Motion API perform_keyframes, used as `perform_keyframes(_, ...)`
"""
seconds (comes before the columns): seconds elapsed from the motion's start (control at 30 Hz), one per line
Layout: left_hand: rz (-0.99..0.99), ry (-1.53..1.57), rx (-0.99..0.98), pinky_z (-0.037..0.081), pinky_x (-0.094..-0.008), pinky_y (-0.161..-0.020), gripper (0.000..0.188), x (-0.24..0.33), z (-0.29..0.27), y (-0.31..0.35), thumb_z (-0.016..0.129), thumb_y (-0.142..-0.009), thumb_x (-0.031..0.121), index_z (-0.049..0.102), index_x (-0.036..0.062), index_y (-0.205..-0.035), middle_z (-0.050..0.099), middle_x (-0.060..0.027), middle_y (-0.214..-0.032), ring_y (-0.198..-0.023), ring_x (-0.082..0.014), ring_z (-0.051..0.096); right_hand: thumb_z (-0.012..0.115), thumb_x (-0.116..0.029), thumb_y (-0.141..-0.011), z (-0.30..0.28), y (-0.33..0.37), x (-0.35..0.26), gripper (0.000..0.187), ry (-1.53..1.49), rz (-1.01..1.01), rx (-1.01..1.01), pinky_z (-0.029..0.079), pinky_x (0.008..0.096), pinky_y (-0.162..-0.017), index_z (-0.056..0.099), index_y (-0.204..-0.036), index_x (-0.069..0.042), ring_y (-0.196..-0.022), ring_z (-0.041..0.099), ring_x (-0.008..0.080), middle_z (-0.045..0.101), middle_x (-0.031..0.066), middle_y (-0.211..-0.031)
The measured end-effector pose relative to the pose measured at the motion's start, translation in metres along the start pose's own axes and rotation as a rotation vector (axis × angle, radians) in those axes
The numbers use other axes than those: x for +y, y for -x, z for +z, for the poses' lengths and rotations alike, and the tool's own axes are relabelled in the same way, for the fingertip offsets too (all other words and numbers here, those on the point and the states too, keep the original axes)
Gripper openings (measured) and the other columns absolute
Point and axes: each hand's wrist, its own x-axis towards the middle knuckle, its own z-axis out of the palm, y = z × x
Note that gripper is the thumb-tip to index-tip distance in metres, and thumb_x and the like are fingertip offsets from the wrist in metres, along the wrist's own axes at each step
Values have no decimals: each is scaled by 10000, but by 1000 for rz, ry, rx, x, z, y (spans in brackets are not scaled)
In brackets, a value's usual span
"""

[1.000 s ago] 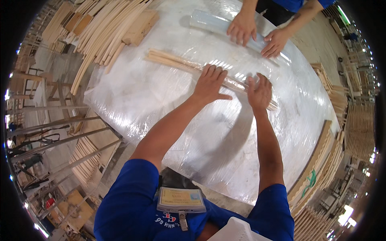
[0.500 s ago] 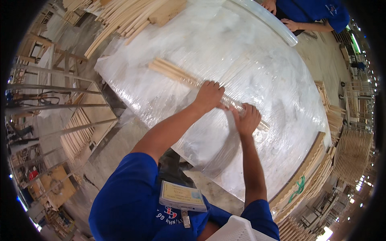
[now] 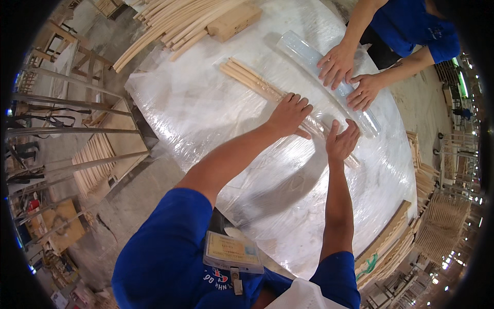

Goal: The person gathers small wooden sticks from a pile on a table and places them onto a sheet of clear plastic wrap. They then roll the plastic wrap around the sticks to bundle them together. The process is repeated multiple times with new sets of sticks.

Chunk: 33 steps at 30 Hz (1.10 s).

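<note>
Near: badge (image 3: 233, 251) with a yellowish card, print too small to make out, on blue shirt (image 3: 159, 242) bearing white lettering (image 3: 225, 286). Beyond: right hand (image 3: 343, 141) and left hand (image 3: 289, 116), thumbs spread from fingers, lie over film-wrapped wooden sticks (image 3: 247, 80), slantwise on plastic-covered table (image 3: 185, 108). Far right: co-worker's hands (image 3: 338, 66) on clear roll (image 3: 298, 47). Far left: piled wooden strips (image 3: 180, 20).

Film-covered table (image 3: 206, 113): wrapped stick bundle (image 3: 248, 79), clear roll (image 3: 299, 51), wooden strips (image 3: 177, 23), block (image 3: 234, 22).
</note>
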Motion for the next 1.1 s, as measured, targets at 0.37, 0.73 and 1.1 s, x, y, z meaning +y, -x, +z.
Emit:
perform_keyframes(0.37, -82, -5, -316, 521, -416, -941, 660, 46, -13, 35, 891, -723, 590, 714, 81, -1105, 683, -104, -1065, -1092, -287, 643, 798, -700, -838, -48, 93, -15, 657, 25, -161, -200, 510, 522, -781, 693, -1016, -75, -878, 685, 362, 681, 100, -911)
perform_keyframes(0.73, 1, 16, 81, 450, -472, -1021, 688, 74, -24, 58, 811, -800, 668, 696, 65, -1110, 638, -119, -1133, -1117, -303, 597, 562, -488, -1091, -69, 171, -34, 813, 5, 12, -105, 191, 687, -1285, 335, -1676, 29, -1620, 227, 536, 307, 288, -1742)
perform_keyframes(1.1, -87, -41, -393, 473, -424, -1032, 856, 15, -2, -31, 796, -697, 809, 720, 92, -1159, 704, -74, -1120, -1142, -253, 641, 642, -437, -1081, -12, -15, 34, 411, 12, 213, -28, 523, 535, -761, 681, -883, -79, -881, 666, 377, 666, 122, -856)
